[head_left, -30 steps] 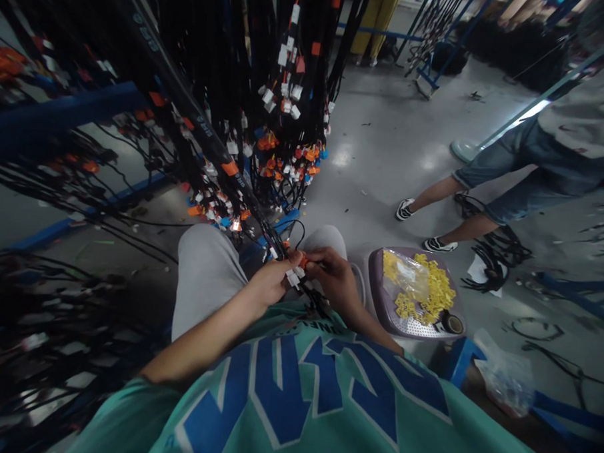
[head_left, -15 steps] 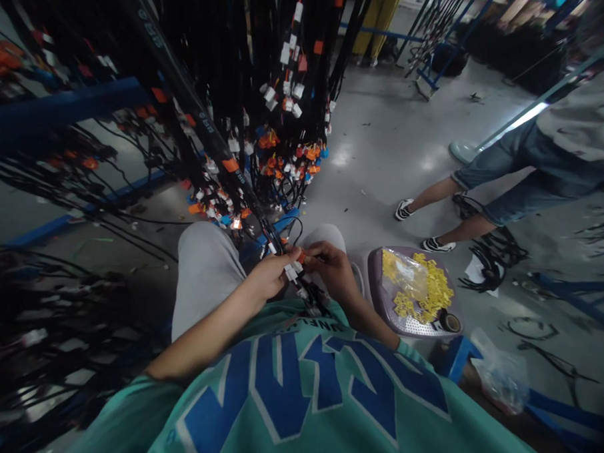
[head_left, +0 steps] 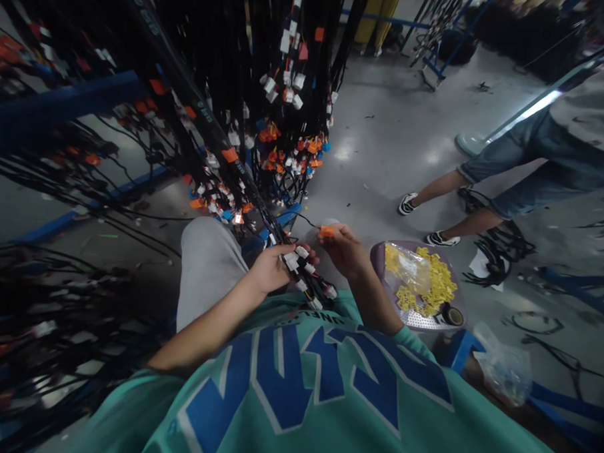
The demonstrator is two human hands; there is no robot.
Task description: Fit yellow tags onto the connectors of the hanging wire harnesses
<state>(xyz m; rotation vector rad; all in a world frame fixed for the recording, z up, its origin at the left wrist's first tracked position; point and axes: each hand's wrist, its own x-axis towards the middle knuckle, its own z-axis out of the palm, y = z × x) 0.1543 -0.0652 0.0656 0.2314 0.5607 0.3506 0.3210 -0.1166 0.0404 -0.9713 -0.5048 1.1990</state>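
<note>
A black wire harness (head_left: 244,174) slants down from the upper left to my lap, wrapped in tape with orange bands. My left hand (head_left: 274,269) is closed around its lower end, where white connectors (head_left: 301,256) and loose wire ends poke out past the fingers. To the right of it, my right hand (head_left: 347,250) pinches an orange connector (head_left: 326,231) between thumb and fingers. A thin black wire runs from that connector back toward the bundle.
Many harnesses with white, orange and blue connectors (head_left: 290,152) hang ahead. On my right, a purple stool (head_left: 377,270) carries yellow plastic pieces (head_left: 437,282), a clear bag and a tape roll (head_left: 452,316). Another person (head_left: 515,169) stands at the right, near cables on the floor.
My right hand has moved right and slightly up, away from my left hand, drawing the orange connector out from the bundle. My left hand keeps hold of the harness.
</note>
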